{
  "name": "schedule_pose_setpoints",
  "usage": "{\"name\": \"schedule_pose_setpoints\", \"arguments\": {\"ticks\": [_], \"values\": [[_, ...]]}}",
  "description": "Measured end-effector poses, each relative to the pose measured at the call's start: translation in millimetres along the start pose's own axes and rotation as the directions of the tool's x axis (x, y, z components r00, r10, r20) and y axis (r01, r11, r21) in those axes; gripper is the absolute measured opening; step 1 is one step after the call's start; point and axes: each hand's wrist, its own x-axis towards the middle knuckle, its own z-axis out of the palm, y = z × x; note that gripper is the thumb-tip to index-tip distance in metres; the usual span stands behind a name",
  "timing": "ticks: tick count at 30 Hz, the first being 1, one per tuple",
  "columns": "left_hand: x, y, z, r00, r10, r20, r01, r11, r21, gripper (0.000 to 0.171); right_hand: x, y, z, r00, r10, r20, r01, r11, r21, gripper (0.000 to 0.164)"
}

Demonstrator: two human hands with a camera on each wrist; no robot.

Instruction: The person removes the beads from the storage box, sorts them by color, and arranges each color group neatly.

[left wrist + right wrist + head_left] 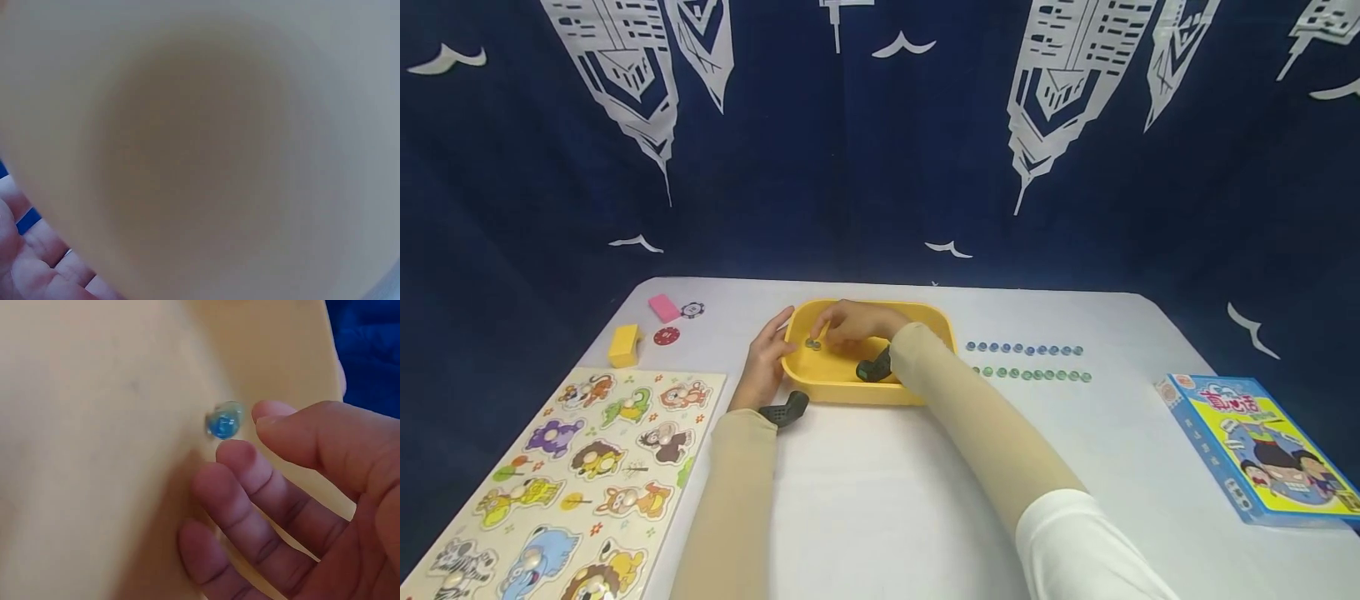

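Inside a yellow plastic tray (pixel 850 393), a blue glass marble (pixel 222 425) lies close against a paler, greenish one (pixel 234 409), near the left end. My right hand (pixel 853 323) reaches down into the tray beside them. In the right wrist view its thumb and fingers are spread apart, fingertips just short of the marbles, with nothing between them. At the tray's left end my left hand (pixel 763 362) holds the rim, thumb over the edge and fingers along the outside. The tray's blurred wall (pixel 200 125) covers most of the left wrist view, hiding part of that hand.
Right of the tray run a row of blue marbles (pixel 1030 350) and a row of green marbles (pixel 1037 375). An animal puzzle board (pixel 647 467) lies at left, below a yellow block (pixel 623 346), pink card (pixel 664 307) and red chip (pixel 666 336). A game box (pixel 1262 450) sits far right.
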Motion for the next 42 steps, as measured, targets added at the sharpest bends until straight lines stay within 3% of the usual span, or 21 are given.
{"name": "schedule_pose_setpoints", "arguments": {"ticks": [10, 16, 27, 32, 36, 42], "values": [[3.6, 0.7, 6.5, 1.0, 0.003, 0.009, -0.003, 1.0, -0.01, 0.071, -1.9, 1.0, 0.7, 1.0, 0.02, -0.014, -0.022, 0.994, -0.108, 0.029], [4.7, -1.0, 8.8, 1.0, -0.009, 0.008, 0.009, 1.0, -0.013, 0.072, -1.8, 0.8, 1.9, 0.999, -0.003, -0.052, -0.008, 0.975, -0.22, 0.017], [3.9, -3.6, 11.7, 1.0, -0.011, 0.01, 0.012, 1.0, -0.02, 0.072, -13.3, -3.4, -4.6, 0.998, -0.004, -0.059, -0.012, 0.96, -0.281, 0.015], [3.9, -4.3, 10.2, 1.0, -0.019, 0.003, 0.019, 1.0, -0.003, 0.072, -40.7, -9.2, -19.4, 0.994, -0.047, -0.101, 0.036, 0.993, -0.11, 0.019], [3.1, -4.3, 6.8, 1.0, -0.022, 0.0, 0.022, 1.0, -0.005, 0.072, -69.2, -6.6, -32.1, 0.977, -0.119, -0.175, 0.127, 0.991, 0.037, 0.022], [0.0, -0.9, 0.2, 1.0, -0.022, -0.018, 0.023, 1.0, 0.017, 0.073, -114.2, 8.0, -48.3, 0.917, -0.145, -0.37, 0.217, 0.963, 0.159, 0.026]]}}
